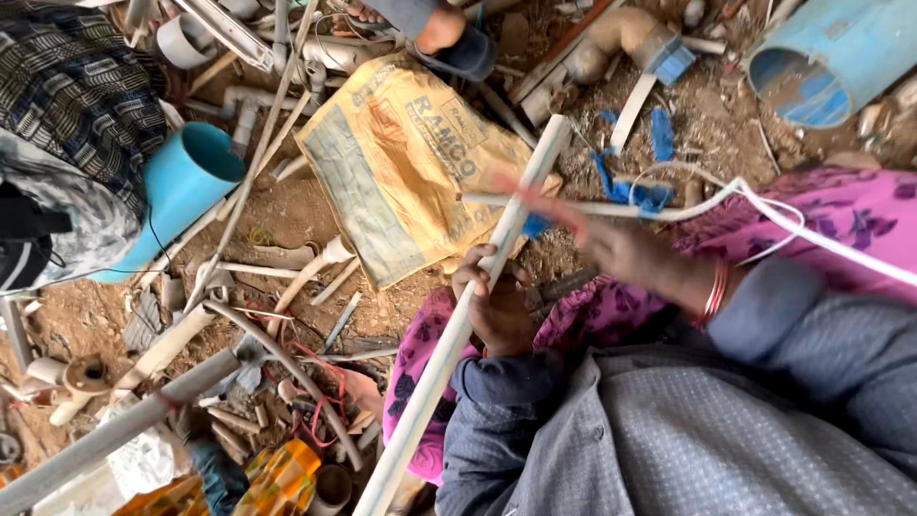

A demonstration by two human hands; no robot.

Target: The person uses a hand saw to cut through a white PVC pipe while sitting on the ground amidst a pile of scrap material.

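Left hand (pixel 499 304) gripping long white pipe (pixel 478 287), lower end cut off; right hand (pixel 626 250) blurring, clasping thin white rod (pixel 535 203).

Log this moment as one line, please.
left hand: grips long white pipe | right hand: holds thin white pipe, blurred | ground: yellow sack, scrap pipes

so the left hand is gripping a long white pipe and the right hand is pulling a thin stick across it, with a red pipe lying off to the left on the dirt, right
Not quite: the head view shows that pipe is light blue, not red. The rest holds: the left hand grips the long white pipe, and the blurred right hand holds a thin stick across it.
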